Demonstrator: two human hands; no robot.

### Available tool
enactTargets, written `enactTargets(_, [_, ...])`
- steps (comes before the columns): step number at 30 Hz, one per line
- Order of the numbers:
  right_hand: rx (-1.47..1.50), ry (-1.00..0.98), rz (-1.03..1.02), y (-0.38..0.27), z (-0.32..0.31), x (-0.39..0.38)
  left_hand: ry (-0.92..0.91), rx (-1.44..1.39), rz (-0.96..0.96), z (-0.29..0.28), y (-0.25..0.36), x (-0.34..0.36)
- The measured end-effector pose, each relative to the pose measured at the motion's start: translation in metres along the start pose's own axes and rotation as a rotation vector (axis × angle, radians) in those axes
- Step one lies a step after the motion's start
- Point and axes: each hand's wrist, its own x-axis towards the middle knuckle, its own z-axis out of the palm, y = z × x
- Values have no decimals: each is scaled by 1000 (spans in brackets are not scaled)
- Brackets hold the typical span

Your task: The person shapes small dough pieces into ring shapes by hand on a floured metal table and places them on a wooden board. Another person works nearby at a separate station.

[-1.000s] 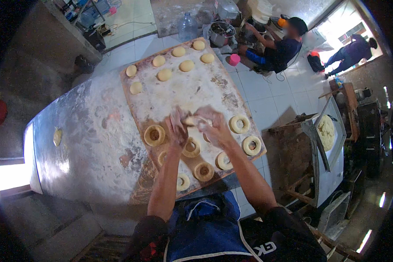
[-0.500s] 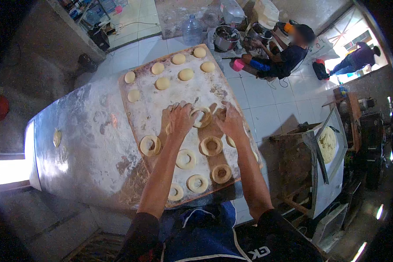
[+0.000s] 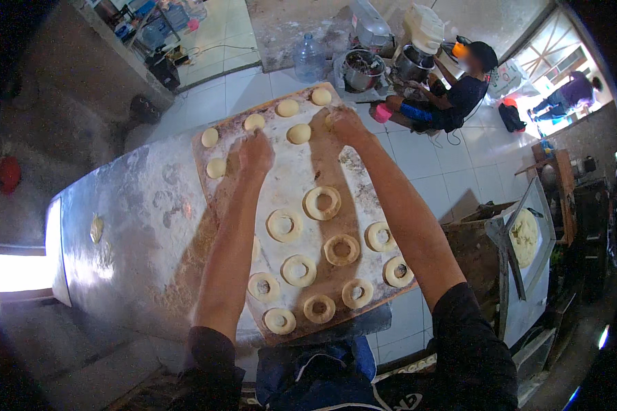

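Note:
A floured wooden board (image 3: 291, 168) lies on the metal table (image 3: 137, 219), with several round dough balls (image 3: 288, 107) toward its far edge and several dough rings (image 3: 322, 202) on its near half. My left hand (image 3: 255, 147) is among the balls, left of centre, fingers curled down on something hidden beneath them, just below another ball (image 3: 254, 122). Near the board's far right, my right hand (image 3: 343, 125) has its fingers closed around a pale dough ball (image 3: 330, 121), partly hidden by them.
A seated co-worker (image 3: 463, 92) works at metal pots (image 3: 363, 70) beside a water jug (image 3: 308, 61). Another person (image 3: 565, 96) is in the bright doorway. A tray with a dough mass (image 3: 524, 236) stands at the right, and a small dough lump (image 3: 96, 229) lies on the left metal surface.
Both my hands have moved forward from the rings to the dough balls. A ring that was between my hands now lies on the board behind them. The view has shifted slightly.

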Motion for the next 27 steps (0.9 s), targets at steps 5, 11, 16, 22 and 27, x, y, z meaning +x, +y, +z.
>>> enactTargets(5, [199,-13,229,-4,-16,-16,-272,-42,11,-2,-19,13])
enactTargets(11, [672,229,307,-69,-51,-51,-89,-393,155,-11,-51,-32])
enactTargets(16, [1092,93,307,-211,-103,-98,210,-926,-59,-45,-108,-133])
enactTargets(22, [1101,-128,-108,-413,-91,-93,310,-778,-637,-94,-238,-314])
enactTargets(27, [718,33,-114,-500,-79,-92,196,-432,-518,-97,-300,-359])
